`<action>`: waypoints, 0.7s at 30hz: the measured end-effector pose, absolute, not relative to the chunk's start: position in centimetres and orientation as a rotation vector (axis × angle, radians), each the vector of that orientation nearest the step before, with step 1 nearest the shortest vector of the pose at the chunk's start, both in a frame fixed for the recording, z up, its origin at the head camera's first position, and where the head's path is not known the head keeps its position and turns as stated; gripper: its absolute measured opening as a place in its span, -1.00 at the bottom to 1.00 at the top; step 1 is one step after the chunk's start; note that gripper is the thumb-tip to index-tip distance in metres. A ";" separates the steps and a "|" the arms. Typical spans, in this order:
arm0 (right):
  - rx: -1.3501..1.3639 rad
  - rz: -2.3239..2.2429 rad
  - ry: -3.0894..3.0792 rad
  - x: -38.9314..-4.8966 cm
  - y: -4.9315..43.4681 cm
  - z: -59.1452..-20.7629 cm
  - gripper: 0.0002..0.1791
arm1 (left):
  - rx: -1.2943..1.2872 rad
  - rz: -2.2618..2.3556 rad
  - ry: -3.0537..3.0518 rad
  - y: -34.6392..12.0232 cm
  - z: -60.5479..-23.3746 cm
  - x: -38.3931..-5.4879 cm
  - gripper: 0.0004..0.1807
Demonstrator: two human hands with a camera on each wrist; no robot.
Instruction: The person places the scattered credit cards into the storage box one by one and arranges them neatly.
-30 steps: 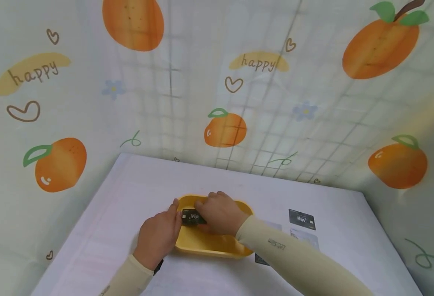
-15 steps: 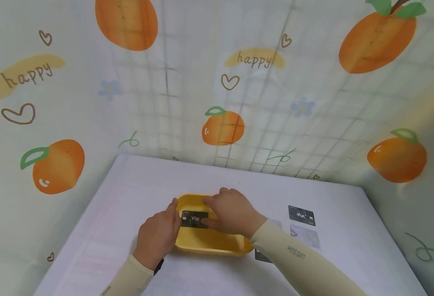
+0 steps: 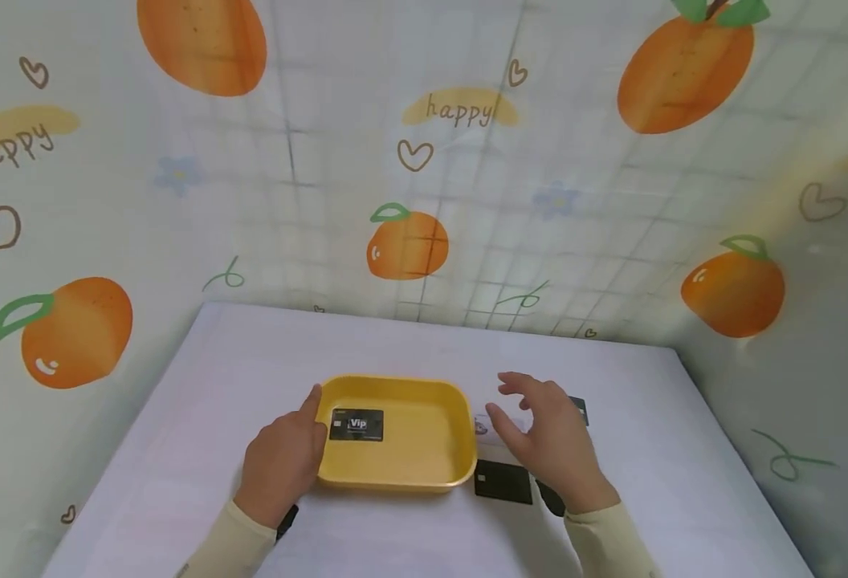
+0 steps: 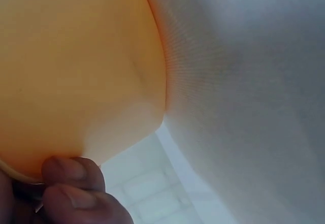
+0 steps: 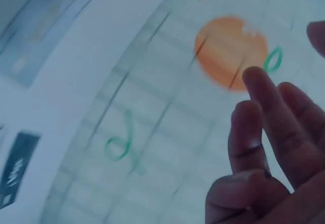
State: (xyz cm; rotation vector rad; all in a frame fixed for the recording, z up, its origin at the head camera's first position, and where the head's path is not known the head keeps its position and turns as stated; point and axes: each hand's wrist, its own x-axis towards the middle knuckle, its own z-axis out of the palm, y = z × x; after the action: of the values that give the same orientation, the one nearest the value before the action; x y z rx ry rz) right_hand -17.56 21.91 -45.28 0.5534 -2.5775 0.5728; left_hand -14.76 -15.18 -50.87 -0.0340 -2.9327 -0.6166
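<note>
A yellow plastic tray (image 3: 424,437) stands on the white table, and a black "Vip" card (image 3: 368,434) lies flat inside it at the left. My left hand (image 3: 283,466) holds the tray's left rim, thumb on top. In the left wrist view, curled fingers (image 4: 76,198) press against the tray's outer wall (image 4: 76,71). To the right of the tray, my right hand (image 3: 550,441) hovers above the cards with spread, slightly bent fingers and nothing in them. Beneath it are a black card (image 3: 503,483) and a pale card (image 3: 491,430), partly covered by the hand.
A dark card (image 3: 580,408) peeks out behind the right hand; the right wrist view shows a dark card (image 5: 19,169) and a pale bluish card (image 5: 43,31). A curtain (image 3: 352,241) printed with oranges rises behind the table (image 3: 250,353).
My right hand has let go of the Vip card in the tray and moved right, out over the loose cards. The left hand stays at the tray's rim. The head view has shifted slightly.
</note>
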 end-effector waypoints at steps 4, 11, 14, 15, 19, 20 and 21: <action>0.441 0.515 -2.620 -17.8 24.3 -45.9 -0.52 | -0.007 -0.632 -2.977 -14.9 -50.5 -14.6 -0.39; 0.233 0.469 -2.912 -19.5 26.8 -47.3 -0.47 | 0.006 -0.645 -2.981 -14.9 -50.2 -14.8 -0.39; 0.160 0.530 -3.033 -19.8 27.4 -48.2 -0.44 | 0.026 -0.642 -3.006 -14.8 -50.3 -14.8 -0.38; 0.155 0.551 -3.056 -19.9 27.6 -48.5 -0.43 | 0.036 -0.637 -3.011 -14.8 -50.3 -14.7 -0.38; 0.188 0.581 -3.089 -20.3 28.4 -49.8 -0.38 | 0.053 -0.630 -3.025 -14.5 -50.4 -14.4 -0.39; 0.203 0.567 -3.085 -20.5 28.7 -50.0 -0.37 | 0.044 -0.625 -3.019 -14.4 -50.4 -14.5 -0.39; 0.216 0.544 -3.080 -20.7 28.9 -50.3 -0.37 | 0.034 -0.625 -3.010 -14.3 -50.3 -14.5 -0.39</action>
State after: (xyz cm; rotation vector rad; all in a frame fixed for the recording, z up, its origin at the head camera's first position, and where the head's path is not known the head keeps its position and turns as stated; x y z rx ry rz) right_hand -20.67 28.90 -50.29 0.2160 -3.0803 0.5438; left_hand -14.53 -14.35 -50.35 0.0342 -3.0099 -0.6245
